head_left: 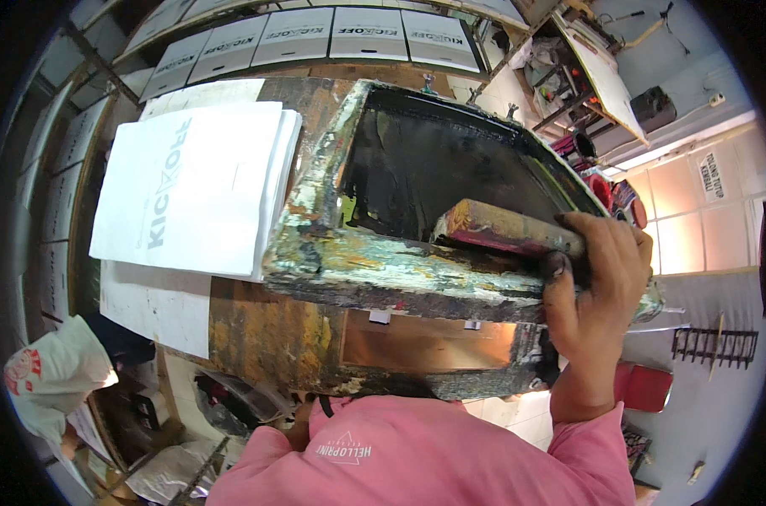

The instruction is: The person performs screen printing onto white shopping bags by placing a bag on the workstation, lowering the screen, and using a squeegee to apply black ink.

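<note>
A squeegee [505, 229] with a worn wooden handle lies along the near side inside a screen-printing frame [417, 274]. My right hand [602, 274] grips the squeegee's right end, with the thumb on the near side and the fingers over the far side. Dark ink stains the thumb tip. Black ink coats the screen mesh [450, 152], and old paint crusts the frame's wooden bars. At the lower edge, beside my pink shirt, only a small part of my left hand [300, 424] shows; its fingers are hidden.
Left of the frame, a stack of printed white sheets [189, 190] rests on the paint-stained table [265, 333]. More printed sheets [294, 38] lie on racks at the back and left. Another person's light sleeve [58, 371] shows at lower left. Ink containers [623, 198] stand at the right.
</note>
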### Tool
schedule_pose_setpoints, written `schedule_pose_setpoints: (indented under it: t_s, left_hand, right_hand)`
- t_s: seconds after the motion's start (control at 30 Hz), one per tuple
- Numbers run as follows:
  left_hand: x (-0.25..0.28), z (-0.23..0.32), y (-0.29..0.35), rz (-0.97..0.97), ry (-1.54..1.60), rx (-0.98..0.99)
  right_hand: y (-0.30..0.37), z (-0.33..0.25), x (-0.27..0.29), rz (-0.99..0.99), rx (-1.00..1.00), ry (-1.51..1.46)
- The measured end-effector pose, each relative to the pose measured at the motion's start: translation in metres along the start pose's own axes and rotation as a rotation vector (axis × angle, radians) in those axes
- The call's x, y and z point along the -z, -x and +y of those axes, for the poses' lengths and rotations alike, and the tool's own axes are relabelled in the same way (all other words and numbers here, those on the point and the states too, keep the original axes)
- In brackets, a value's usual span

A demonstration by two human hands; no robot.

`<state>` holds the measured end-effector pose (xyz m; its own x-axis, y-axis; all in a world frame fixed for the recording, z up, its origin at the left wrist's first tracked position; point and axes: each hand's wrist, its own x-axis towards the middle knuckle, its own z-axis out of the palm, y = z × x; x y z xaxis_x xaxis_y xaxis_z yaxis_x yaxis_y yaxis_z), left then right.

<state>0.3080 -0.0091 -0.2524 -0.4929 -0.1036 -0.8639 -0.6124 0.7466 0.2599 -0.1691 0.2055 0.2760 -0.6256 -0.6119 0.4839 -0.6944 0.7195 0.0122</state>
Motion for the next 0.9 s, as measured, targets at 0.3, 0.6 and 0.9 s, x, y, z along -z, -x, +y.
schedule_pose_setpoints:
  t_s: [0.3, 0.6, 0.9]
  left_hand:
    - [-0.01, -0.027, -0.018, 0.008, -0.066, -0.026]
    - [0.035, -0.023, 0.019, -0.079, -0.103, -0.196]
    - [0.22, 0.037, 0.185, -0.144, 0.483, -0.305]
  right_hand:
    - [0.024, -0.007, -0.015, 0.119, -0.078, -0.004]
    - [0.043, -0.006, -0.035, 0.26, 0.003, 0.071]
    - [0.067, -0.017, -0.037, 0.31, -0.005, 0.046]
